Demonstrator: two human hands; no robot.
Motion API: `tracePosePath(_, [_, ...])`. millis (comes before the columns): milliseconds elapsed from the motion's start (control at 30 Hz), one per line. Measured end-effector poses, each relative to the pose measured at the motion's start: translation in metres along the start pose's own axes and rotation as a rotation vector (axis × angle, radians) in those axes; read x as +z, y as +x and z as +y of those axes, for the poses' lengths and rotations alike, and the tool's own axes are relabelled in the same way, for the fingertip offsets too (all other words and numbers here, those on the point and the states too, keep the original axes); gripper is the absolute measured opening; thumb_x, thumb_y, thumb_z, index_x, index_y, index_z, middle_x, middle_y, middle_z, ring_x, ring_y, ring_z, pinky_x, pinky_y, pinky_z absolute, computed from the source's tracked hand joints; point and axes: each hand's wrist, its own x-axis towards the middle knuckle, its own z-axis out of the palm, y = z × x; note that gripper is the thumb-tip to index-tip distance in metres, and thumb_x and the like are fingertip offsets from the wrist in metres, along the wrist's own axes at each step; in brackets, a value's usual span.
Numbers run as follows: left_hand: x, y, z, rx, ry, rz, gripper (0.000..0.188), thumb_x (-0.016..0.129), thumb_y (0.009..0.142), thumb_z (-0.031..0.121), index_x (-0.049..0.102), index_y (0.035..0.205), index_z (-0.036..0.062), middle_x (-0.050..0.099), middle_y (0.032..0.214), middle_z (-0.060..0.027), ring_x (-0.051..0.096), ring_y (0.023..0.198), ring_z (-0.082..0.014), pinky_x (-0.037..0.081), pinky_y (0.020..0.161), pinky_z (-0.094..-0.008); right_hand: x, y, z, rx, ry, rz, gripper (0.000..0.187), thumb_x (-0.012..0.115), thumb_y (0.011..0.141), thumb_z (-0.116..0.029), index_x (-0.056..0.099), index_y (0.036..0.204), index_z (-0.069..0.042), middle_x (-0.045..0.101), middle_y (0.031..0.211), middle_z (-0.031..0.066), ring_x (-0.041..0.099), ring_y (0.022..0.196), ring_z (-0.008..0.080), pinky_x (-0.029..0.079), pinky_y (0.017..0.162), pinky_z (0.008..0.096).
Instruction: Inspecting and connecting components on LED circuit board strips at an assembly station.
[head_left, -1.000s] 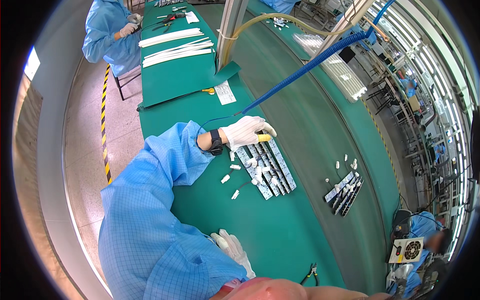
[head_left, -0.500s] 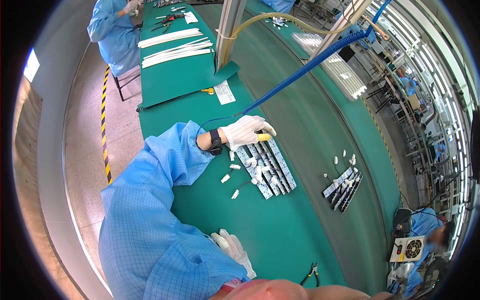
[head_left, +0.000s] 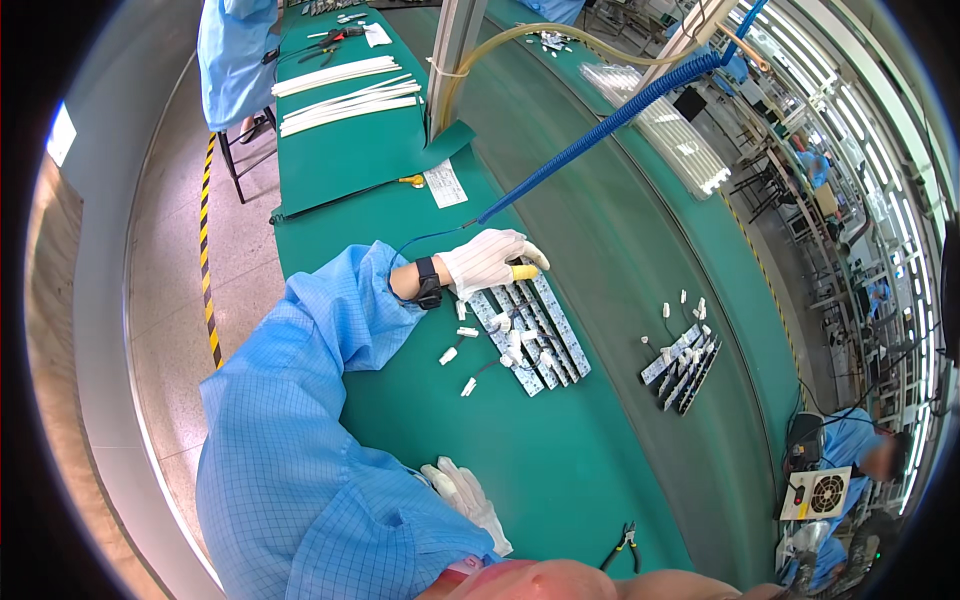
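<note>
Left hand [head_left: 493, 262], white-gloved, one finger yellow-covered: curving over the upper ends of pale and black strips [head_left: 562, 327]; whether it is gripping them, cannot tell. Strips: lying side by side on the green counter [head_left: 410, 410]. White connectors [head_left: 514, 346]: lying across them. Right hand [head_left: 470, 502], gloved: showing beside the blue sleeve [head_left: 330, 440]; hold, cannot tell.

Light was bright and fairly even; lamps [head_left: 903, 215] glowed white at the right, and a small patch [head_left: 62, 135] glared at the left. The table [head_left: 400, 410] looked sharp, distant details softer. Straight edges bowed toward the black rim.
</note>
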Motion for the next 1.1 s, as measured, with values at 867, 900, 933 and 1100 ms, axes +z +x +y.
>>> tracePosePath(867, [0.005, 0.002, -0.009, 0.019, 0.043, 0.006, 0.023, 0.063, 0.089, 0.021, 0.067, 0.11, 0.0123, 0.061, 0.09, -0.0085, 0.057, 0.086, -0.0271, 0.047, 0.073, -0.0362, 0.012, -0.01, 0.016, -0.114, -0.259, -0.092, 0.049, 0.044, 0.092, -0.019, 0.046, 0.141, -0.017, 0.04, 0.147, 0.0006, 0.036, 0.138, 0.0177, 0.028, 0.114, 0.0357])
tracePosePath(900, [0.004, 0.002, -0.007, -0.003, 0.048, -0.012, 0.022, 0.063, 0.089, 0.021, 0.067, 0.109, 0.0124, 0.062, 0.091, -0.0087, 0.057, 0.087, -0.0274, 0.047, 0.074, -0.0364, 0.016, -0.011, 0.019, -0.19, -0.452, -0.111, 0.049, 0.044, 0.092, -0.019, 0.045, 0.142, -0.017, 0.039, 0.148, 0.0004, 0.036, 0.138, 0.0173, 0.028, 0.114, 0.0355])
tracePosePath(933, [0.003, 0.002, -0.004, -0.026, 0.053, -0.03, 0.022, 0.063, 0.09, 0.021, 0.067, 0.109, 0.0125, 0.063, 0.092, -0.0088, 0.058, 0.088, -0.0277, 0.048, 0.075, -0.0367, 0.019, -0.013, 0.02, -0.188, -0.453, -0.108, 0.049, 0.044, 0.092, -0.019, 0.045, 0.142, -0.017, 0.039, 0.148, 0.0004, 0.036, 0.138, 0.0173, 0.028, 0.114, 0.0355])
tracePosePath(1100, [0.004, 0.002, -0.004, -0.061, 0.044, -0.045, 0.022, 0.063, 0.09, 0.022, 0.068, 0.109, 0.0124, 0.067, 0.099, -0.0093, 0.058, 0.097, -0.0293, 0.048, 0.084, -0.0379, 0.01, -0.008, 0.0, 0.008, -0.053, 0.05, 0.053, 0.044, 0.091, -0.02, 0.041, 0.144, -0.017, 0.037, 0.149, 0.0006, 0.033, 0.14, 0.0174, 0.027, 0.115, 0.036])
